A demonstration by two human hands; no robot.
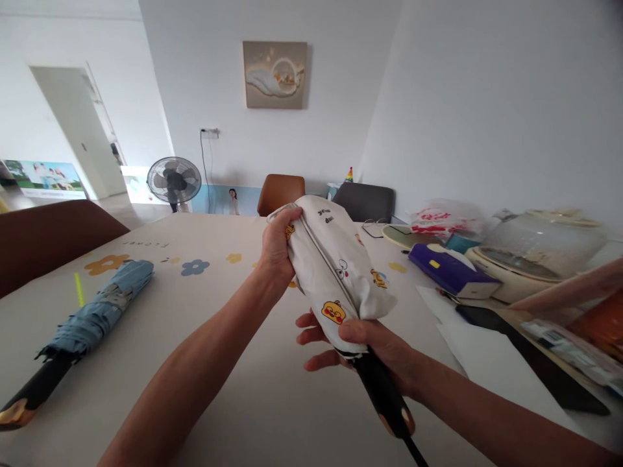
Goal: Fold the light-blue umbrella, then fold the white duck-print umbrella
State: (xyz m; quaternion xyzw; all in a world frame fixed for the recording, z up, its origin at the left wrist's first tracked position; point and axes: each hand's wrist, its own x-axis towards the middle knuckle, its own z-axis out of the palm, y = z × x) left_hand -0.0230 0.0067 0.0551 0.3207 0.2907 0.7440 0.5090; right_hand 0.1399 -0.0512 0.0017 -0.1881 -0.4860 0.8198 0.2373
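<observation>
A folded white umbrella with yellow cartoon faces slants over the table, its loose canopy bunched and its black handle pointing down toward me. My left hand is closed around the canopy's far end, thumb on top. Near the handle, my right hand holds the umbrella's lower part, thumb across the cloth; its fingers reach out past the other side, partly spread. A black strap hangs below the handle. On the left lies a blue umbrella, rolled up, with a black and gold handle.
The white table has printed flowers. Along its right side are a purple box, white paper, a dark flat tablet-like object, eyeglasses and a lidded clear container. Chairs and a fan stand beyond.
</observation>
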